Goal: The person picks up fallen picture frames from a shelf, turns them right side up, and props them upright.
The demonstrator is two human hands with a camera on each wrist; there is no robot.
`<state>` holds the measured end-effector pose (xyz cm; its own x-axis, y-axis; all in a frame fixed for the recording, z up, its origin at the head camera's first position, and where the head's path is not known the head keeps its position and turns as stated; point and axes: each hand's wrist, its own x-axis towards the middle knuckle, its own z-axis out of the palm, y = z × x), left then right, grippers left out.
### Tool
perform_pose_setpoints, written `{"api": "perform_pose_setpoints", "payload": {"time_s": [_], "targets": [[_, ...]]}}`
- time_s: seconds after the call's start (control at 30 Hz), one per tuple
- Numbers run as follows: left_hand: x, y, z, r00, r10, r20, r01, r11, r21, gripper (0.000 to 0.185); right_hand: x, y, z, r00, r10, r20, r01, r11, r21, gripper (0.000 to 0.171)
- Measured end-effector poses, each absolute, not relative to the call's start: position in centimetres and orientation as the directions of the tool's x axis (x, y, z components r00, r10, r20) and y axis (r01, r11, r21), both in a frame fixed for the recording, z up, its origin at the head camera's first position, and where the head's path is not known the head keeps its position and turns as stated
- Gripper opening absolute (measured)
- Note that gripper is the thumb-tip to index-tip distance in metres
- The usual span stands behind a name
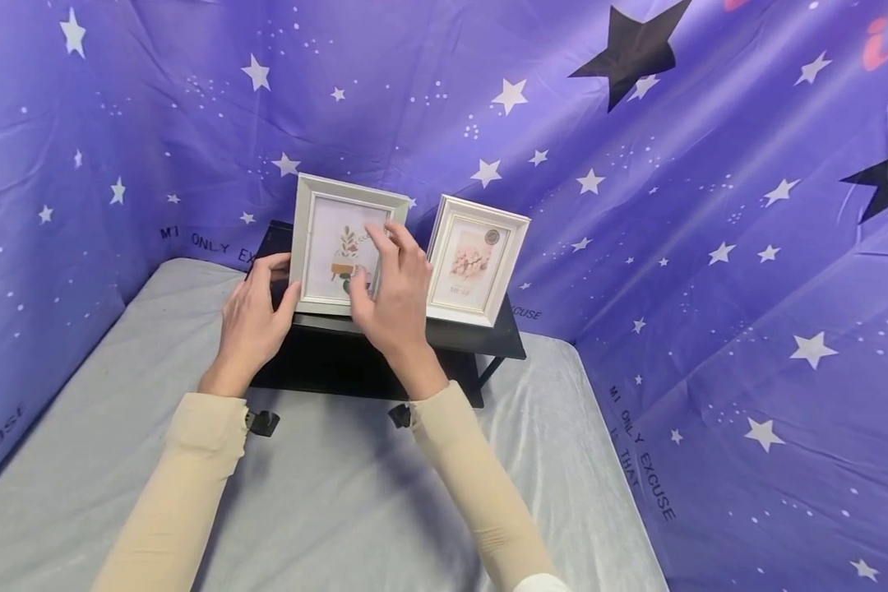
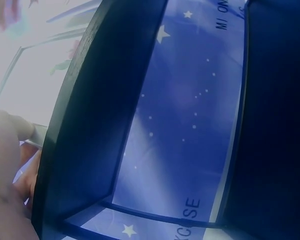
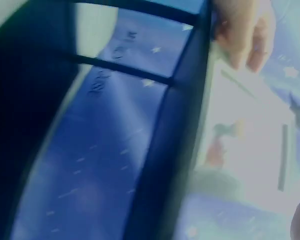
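Note:
Two white picture frames stand on a small black table [image 1: 459, 335]. The left frame [image 1: 326, 215] shows a plant print; the right frame [image 1: 477, 259] shows pink flowers. My left hand [image 1: 281, 279] grips the left frame's left edge, thumb on the front near the lower corner and fingers behind it. My right hand [image 1: 377, 263] lies against the front of the same frame, fingers fairly straight and pointing up and covering part of the print. In the left wrist view my thumb [image 2: 7, 130] sits beside the table's dark edge [image 2: 100, 125]. The right wrist view shows the frame's print [image 3: 240, 150], blurred.
The table stands on a grey cloth surface [image 1: 340, 493] at the back of a nook. Purple star-printed fabric [image 1: 710, 205] walls it in on the left, rear and right. The right frame stands close beside the left one, a narrow gap between them.

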<state>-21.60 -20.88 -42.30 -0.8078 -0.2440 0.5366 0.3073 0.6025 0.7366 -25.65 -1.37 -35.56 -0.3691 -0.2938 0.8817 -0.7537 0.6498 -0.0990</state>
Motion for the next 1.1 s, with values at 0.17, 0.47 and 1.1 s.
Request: {"api": "perform_pose_setpoints", "payload": {"time_s": [0.17, 0.47, 1.1], "targets": [[-21.7, -20.9, -42.6, -0.800, -0.228, 0.554, 0.329, 0.605, 0.725, 0.046, -24.9, -4.6, -33.0, -0.355, -0.348, 0.868, -0.705, 0.709, -0.004, 0.053], [-21.5, -21.1, -42.5, -0.794, -0.219, 0.567, 0.356, 0.589, 0.725, 0.044, -24.6, -8.9, -30.3, -0.627, -0.315, 0.713, -0.441, 0.897, 0.008, 0.071], [-21.1, -21.5, -41.8, -0.834, -0.155, 0.530, 0.310, 0.663, 0.681, 0.042, -24.7, -9.6, -30.4, -0.660, -0.283, 0.696, -0.398, 0.918, -0.004, 0.053]]}}
